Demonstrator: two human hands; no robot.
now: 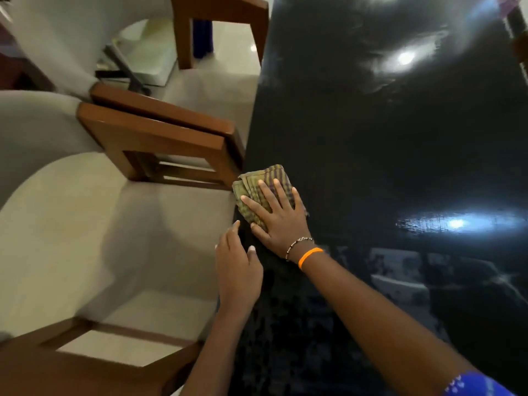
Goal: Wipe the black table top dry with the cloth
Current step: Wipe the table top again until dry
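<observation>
right hand [278,221] fingers [264,192] splayed flat on folded checked cloth [257,185] at table [371,138] left edge; unwiped top lies right; left hand [237,267] loosely open, empty, just beside

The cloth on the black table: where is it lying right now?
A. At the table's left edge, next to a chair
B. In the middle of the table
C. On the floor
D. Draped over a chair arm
A: the cloth lies flat under the right hand at the left edge of the black table, beside the wooden chair.
</observation>
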